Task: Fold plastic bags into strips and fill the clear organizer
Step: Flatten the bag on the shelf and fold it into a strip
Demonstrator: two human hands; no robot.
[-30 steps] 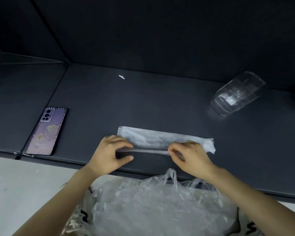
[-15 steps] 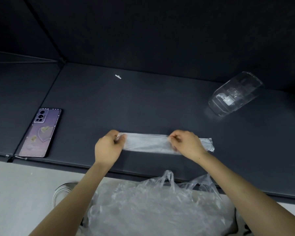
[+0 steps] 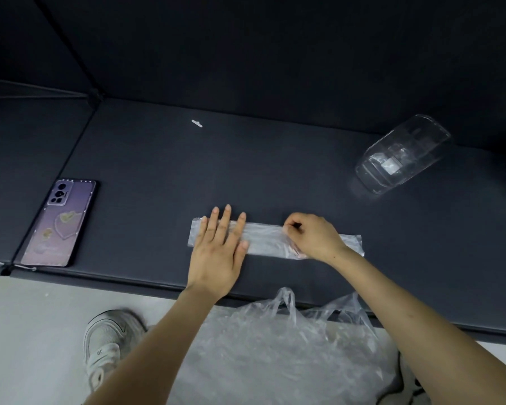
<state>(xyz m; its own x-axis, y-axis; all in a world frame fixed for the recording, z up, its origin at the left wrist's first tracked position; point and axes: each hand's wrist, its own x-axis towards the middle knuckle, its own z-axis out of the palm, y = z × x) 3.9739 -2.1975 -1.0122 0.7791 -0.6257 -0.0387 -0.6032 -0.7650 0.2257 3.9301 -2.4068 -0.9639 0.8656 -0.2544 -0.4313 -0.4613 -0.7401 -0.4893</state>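
A clear plastic bag folded into a long narrow strip (image 3: 265, 239) lies flat on the dark table (image 3: 158, 176) near its front edge. My left hand (image 3: 218, 249) presses down on the strip's left end with straight, spread fingers. My right hand (image 3: 313, 236) rests on the strip right of its middle, fingers curled, pinching the plastic at its far edge. The strip's right end (image 3: 352, 244) pokes out beyond my right wrist. The clear organizer (image 3: 403, 153) lies on its side at the back right of the table, well away from both hands.
A purple phone (image 3: 63, 222) lies near the table's left front corner. A pile of loose clear plastic bags (image 3: 278, 343) sits in my lap below the table edge. A white shoe (image 3: 108, 343) is on the grey floor. A small white scrap (image 3: 197, 123) lies at the back.
The strip's near edge has been folded over, making it narrower. My left hand let go of its pinch and now lies flat on the left end. My right hand still pinches the strip.
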